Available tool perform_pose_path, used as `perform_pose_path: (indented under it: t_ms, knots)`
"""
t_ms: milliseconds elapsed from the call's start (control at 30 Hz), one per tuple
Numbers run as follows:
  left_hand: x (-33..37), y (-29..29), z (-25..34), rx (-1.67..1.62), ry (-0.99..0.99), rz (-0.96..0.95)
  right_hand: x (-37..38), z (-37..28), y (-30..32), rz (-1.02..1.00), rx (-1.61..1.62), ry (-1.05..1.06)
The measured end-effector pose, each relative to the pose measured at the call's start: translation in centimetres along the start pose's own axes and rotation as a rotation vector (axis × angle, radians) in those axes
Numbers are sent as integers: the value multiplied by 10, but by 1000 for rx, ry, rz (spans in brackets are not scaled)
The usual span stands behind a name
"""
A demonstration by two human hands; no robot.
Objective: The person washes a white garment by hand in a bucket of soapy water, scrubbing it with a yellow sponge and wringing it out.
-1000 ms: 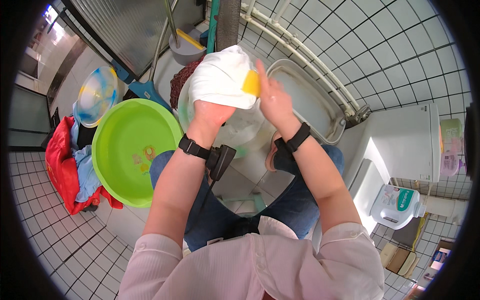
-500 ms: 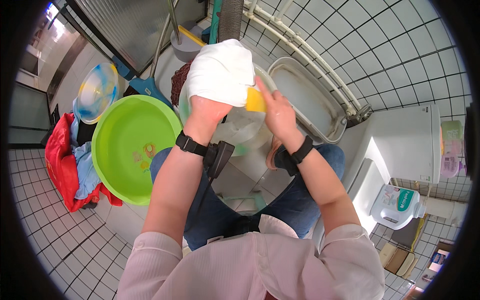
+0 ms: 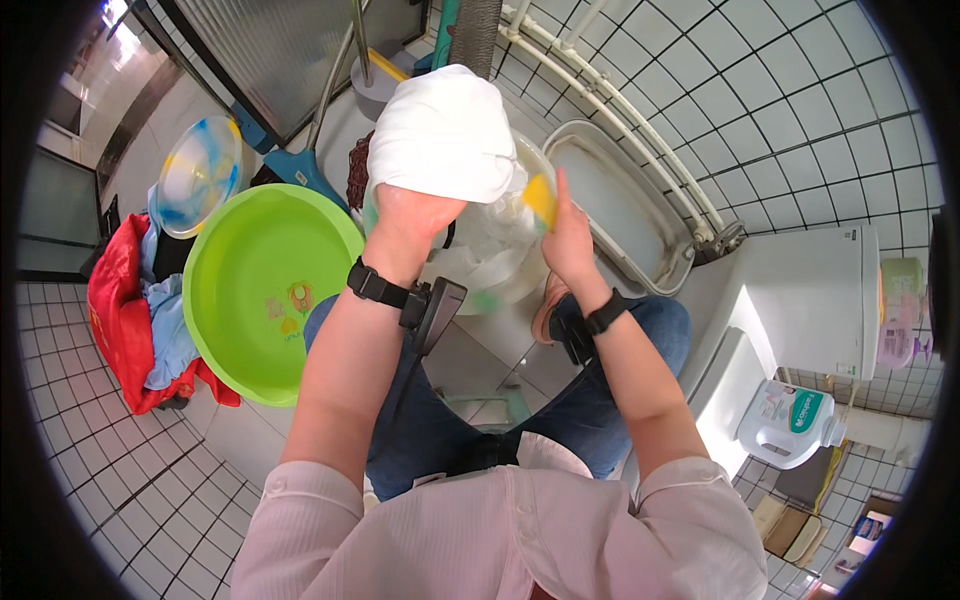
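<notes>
A white cloth (image 3: 440,135) is bunched over my left hand (image 3: 415,217), which holds it up above a basin; my fingers are hidden under the fabric. My right hand (image 3: 569,238) is closed on a yellow bar of soap (image 3: 540,200), just right of the cloth and apart from it. Below both hands stands a pale, see-through basin (image 3: 530,160). More wet white fabric (image 3: 495,245) lies inside it. Each wrist wears a black strap.
To the left are a bright green basin (image 3: 225,330), a blue-and-white basin (image 3: 200,175) and red clothing (image 3: 125,320). Behind are a blue dustpan (image 3: 300,172) and a long, pale trough (image 3: 625,200). A white toilet (image 3: 790,290) and a detergent jug (image 3: 785,425) stand right.
My right hand has moved right, taking the soap away from the cloth's edge and tilting it. My left hand and the cloth have shifted slightly away from me.
</notes>
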State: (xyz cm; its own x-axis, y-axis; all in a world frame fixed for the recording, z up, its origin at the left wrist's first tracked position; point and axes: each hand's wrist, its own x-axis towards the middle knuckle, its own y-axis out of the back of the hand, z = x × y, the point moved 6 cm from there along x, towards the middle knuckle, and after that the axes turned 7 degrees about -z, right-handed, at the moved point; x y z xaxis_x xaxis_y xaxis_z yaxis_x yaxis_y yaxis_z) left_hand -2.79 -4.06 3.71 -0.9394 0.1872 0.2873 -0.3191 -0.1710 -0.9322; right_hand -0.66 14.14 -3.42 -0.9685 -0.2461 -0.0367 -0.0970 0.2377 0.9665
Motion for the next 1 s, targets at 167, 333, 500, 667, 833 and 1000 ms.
perform_pose_path:
  t_ms: [167,333,500,667,833,1000]
  knots:
    - [-1,13,-3,-37,-17,41,11,-84,64,331,303,257]
    - [-7,10,-6,-121,13,105,52,-92,65,194,-142,315]
    - [-7,12,-6,-2,8,14,70,-16,41,80,-183,-39]
    - [-5,15,-8,-42,-5,56,74,-53,63,172,285,152]
    - [-10,18,-18,-115,60,185,72,-99,56,62,-217,270]
    - [-5,7,-13,47,-24,82,59,-27,46,141,-305,102]
